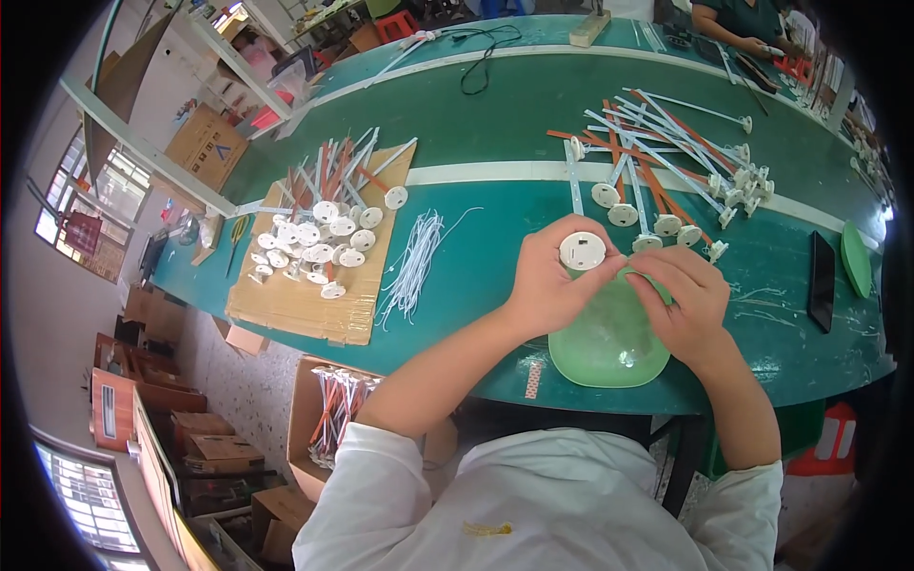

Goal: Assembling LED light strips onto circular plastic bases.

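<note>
Disc: round and white, held up by the left hand [552, 290] above the far edge of the green dish [609, 362]; disc [583, 250] face turned to the camera.
Left grip: fingers closed around the disc, thumb extended toward the right hand [698, 297].
Right grip: thumb and fingers bent inward, close to the left thumb tip; whether anything thin is pinched there cannot be told.
Handling: judged light and stiff, probably smooth plastic, the face likely slippery; best taken by the rim, with no pressure on the face.
Right pile: discs on pale and rust-red strips [657, 171], spread beyond the hands.
Left pile: similar pieces [314, 233], heaped on cardboard [350, 319].
Ties: thin white bundle [415, 262], laid between cardboard and dish.
Far right: black phone [821, 283], beside a green lid [855, 259].
</note>
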{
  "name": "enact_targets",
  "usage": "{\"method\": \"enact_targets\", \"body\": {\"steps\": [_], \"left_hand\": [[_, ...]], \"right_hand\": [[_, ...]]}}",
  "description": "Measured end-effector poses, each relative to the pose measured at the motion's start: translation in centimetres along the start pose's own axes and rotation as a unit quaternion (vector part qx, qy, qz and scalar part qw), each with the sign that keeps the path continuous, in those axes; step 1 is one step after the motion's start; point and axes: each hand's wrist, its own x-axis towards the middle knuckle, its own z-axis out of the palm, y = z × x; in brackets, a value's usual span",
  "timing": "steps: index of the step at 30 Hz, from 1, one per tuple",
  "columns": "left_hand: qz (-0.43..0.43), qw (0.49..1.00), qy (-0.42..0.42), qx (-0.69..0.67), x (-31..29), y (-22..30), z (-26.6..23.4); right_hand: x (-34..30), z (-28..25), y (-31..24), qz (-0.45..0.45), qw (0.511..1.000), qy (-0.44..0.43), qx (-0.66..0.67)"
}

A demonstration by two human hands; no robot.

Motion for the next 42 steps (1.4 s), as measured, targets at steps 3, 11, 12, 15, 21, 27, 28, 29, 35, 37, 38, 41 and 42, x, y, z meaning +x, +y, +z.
{"method": "enact_targets", "body": {"steps": [3,11,12,15,21,27,28,29,35,37,38,41,42], "left_hand": [[-0.008,1.000,-0.005,-0.003,0.0,-0.1,0.0],[0.008,1.000,-0.014,0.002,0.2,-0.4,0.0],[0.017,1.000,-0.017,0.006,0.2,-0.5,0.1],[0.058,0.997,-0.019,0.053,0.1,-0.7,0.0],[0.089,0.989,-0.019,0.115,0.0,-0.3,-0.1],[0.124,0.988,-0.020,0.095,0.0,-0.4,0.4],[0.125,0.988,-0.024,0.091,0.0,-0.2,0.5],[0.126,0.988,-0.029,0.084,0.0,-0.2,0.5],[0.124,0.988,0.029,0.092,-0.2,-0.3,0.4],[0.137,0.986,0.021,0.087,-0.3,-0.5,0.4],[0.149,0.985,0.019,0.090,-0.2,-0.6,0.5],[0.153,0.982,0.030,0.108,-0.1,-0.4,0.5],[0.152,0.982,0.029,0.107,-0.1,-0.4,0.5]], "right_hand": [[-0.2,0.1,0.1,-0.002,1.000,0.011,-0.001],[0.1,0.0,0.0,0.028,1.000,0.000,0.011],[0.1,0.0,0.0,0.026,1.000,0.001,0.006],[-0.1,0.3,-0.6,0.089,0.995,0.005,0.048],[0.1,0.3,-0.5,0.051,0.998,-0.025,-0.004],[-0.5,-0.4,-0.2,0.231,0.959,-0.042,0.159],[-0.6,-0.5,-0.1,0.236,0.959,-0.040,0.153],[-0.6,-0.5,0.0,0.293,0.927,-0.029,0.233],[-0.4,0.0,0.4,0.382,0.834,-0.016,0.398],[-0.1,-0.1,0.4,0.396,0.847,-0.051,0.351],[-0.2,-0.4,0.6,0.397,0.844,-0.052,0.356],[-0.1,-0.4,0.4,0.407,0.849,-0.047,0.334],[-0.1,-0.5,0.2,0.408,0.848,-0.047,0.334]]}}
